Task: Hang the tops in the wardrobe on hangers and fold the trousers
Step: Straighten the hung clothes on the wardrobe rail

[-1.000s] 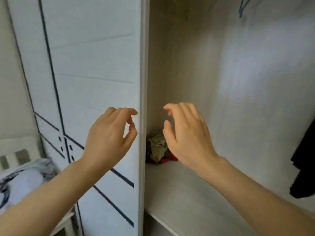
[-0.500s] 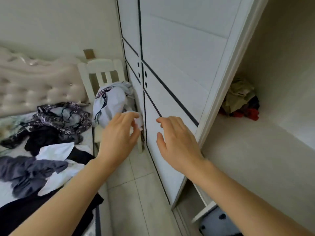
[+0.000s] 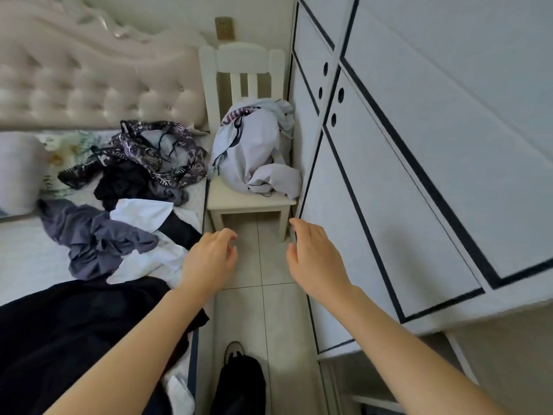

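Clothes heap (image 3: pixel 113 211) tangled on bed (image 3: pixel 27 250): dark, grey, white and patterned pieces | left hand (image 3: pixel 209 260) empty, fingers loosely curled, over tiled floor (image 3: pixel 257 310) | white top (image 3: pixel 254 151) crumpled on chair (image 3: pixel 248 202), purple print too folded to read | right hand (image 3: pixel 315 265) empty, fingers relaxed, just beside wardrobe door (image 3: pixel 419 175)

A cream chair (image 3: pixel 242 59) stands on the tiled floor (image 3: pixel 254 265) just beside my bed (image 3: pixel 24 250), its back near the tufted headboard (image 3: pixel 89 85). A brass wall plate (image 3: pixel 224 28) sits above it. My pillow (image 3: pixel 18 172) lies at the bed's left edge.
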`<state>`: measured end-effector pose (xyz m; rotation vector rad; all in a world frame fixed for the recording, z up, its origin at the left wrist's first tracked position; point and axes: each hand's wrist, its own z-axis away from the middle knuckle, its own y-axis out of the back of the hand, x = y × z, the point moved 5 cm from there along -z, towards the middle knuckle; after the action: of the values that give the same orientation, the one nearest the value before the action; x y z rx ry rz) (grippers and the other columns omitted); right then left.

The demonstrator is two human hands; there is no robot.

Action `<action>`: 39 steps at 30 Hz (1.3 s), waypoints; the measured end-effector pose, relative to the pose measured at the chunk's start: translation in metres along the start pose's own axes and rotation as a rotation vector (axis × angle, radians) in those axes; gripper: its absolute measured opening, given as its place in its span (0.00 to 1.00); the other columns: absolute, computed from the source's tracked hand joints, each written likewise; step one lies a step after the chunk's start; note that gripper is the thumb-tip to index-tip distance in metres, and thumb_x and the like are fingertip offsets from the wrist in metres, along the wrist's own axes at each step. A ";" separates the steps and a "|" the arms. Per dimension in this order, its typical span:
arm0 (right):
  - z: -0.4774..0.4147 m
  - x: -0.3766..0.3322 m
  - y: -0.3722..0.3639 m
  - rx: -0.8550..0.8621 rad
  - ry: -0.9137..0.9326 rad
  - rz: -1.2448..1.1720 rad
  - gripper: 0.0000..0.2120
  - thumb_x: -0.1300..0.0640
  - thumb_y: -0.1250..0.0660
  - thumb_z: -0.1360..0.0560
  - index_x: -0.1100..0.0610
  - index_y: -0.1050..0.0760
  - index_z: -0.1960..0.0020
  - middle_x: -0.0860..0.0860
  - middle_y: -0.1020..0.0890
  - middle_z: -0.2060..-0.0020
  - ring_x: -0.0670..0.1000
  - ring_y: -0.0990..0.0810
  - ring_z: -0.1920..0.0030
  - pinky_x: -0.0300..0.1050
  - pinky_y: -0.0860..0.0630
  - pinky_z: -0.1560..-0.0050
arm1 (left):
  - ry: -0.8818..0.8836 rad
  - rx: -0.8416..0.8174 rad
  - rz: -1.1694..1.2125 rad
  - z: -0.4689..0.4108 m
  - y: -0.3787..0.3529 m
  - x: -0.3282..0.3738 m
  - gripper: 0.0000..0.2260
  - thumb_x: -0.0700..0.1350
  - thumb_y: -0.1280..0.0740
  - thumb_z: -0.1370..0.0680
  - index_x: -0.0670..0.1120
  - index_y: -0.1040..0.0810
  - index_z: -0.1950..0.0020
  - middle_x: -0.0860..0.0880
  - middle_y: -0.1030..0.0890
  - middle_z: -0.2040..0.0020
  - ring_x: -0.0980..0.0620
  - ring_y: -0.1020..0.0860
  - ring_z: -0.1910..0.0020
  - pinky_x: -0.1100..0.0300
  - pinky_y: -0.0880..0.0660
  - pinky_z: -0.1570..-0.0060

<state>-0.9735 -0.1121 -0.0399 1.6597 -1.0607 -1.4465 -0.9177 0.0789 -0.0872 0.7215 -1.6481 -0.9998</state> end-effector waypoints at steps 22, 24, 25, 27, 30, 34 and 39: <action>-0.351 0.046 -0.093 -0.163 -0.167 0.035 0.19 0.56 0.44 0.18 0.58 0.37 0.28 0.55 0.26 0.36 0.54 0.29 0.37 0.50 0.26 0.43 | 0.136 -0.125 0.048 -0.327 -0.005 -0.134 0.12 0.43 0.38 0.20 0.46 0.26 0.37 0.49 0.20 0.50 0.48 0.24 0.47 0.52 0.24 0.53; -0.389 0.058 -0.098 -0.178 -0.170 0.035 0.19 0.56 0.44 0.18 0.58 0.36 0.29 0.55 0.27 0.36 0.54 0.29 0.37 0.50 0.27 0.44 | 0.146 -0.109 0.059 -0.363 -0.011 -0.136 0.13 0.42 0.39 0.21 0.46 0.26 0.37 0.48 0.20 0.51 0.46 0.24 0.48 0.51 0.24 0.54; -0.409 0.064 -0.100 -0.187 -0.176 0.040 0.18 0.57 0.44 0.19 0.58 0.36 0.29 0.55 0.27 0.36 0.54 0.30 0.37 0.50 0.27 0.44 | 0.156 -0.102 0.063 -0.382 -0.014 -0.137 0.13 0.41 0.39 0.21 0.46 0.26 0.37 0.47 0.20 0.51 0.46 0.24 0.49 0.51 0.24 0.55; -0.452 0.078 -0.105 -0.204 -0.191 0.050 0.18 0.56 0.44 0.19 0.58 0.35 0.30 0.55 0.27 0.36 0.55 0.30 0.36 0.52 0.27 0.44 | 0.181 -0.101 0.066 -0.421 -0.021 -0.139 0.13 0.41 0.40 0.21 0.46 0.26 0.37 0.47 0.21 0.51 0.46 0.23 0.50 0.52 0.25 0.57; -0.510 0.093 -0.109 -0.238 -0.180 0.052 0.18 0.57 0.44 0.19 0.58 0.35 0.30 0.55 0.27 0.36 0.56 0.31 0.35 0.55 0.26 0.43 | 0.222 -0.116 0.068 -0.475 -0.031 -0.141 0.13 0.41 0.40 0.21 0.46 0.26 0.38 0.47 0.21 0.51 0.47 0.23 0.53 0.54 0.27 0.59; -0.578 0.110 -0.116 -0.270 -0.141 0.052 0.18 0.57 0.43 0.19 0.59 0.35 0.30 0.57 0.25 0.38 0.57 0.30 0.37 0.54 0.27 0.43 | 0.277 -0.151 0.061 -0.537 -0.043 -0.146 0.13 0.41 0.40 0.21 0.46 0.26 0.37 0.46 0.21 0.49 0.45 0.23 0.53 0.51 0.23 0.56; -0.649 0.133 -0.131 -0.289 -0.162 0.061 0.18 0.58 0.43 0.20 0.60 0.33 0.32 0.58 0.24 0.41 0.58 0.29 0.39 0.55 0.26 0.44 | 0.345 -0.221 0.059 -0.597 -0.066 -0.165 0.13 0.42 0.40 0.21 0.47 0.26 0.37 0.48 0.21 0.46 0.46 0.23 0.48 0.51 0.23 0.51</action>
<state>-0.3069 -0.1864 -0.1181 1.3148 -0.9280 -1.6305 -0.2994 0.0305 -0.1477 0.6513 -1.2324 -0.9383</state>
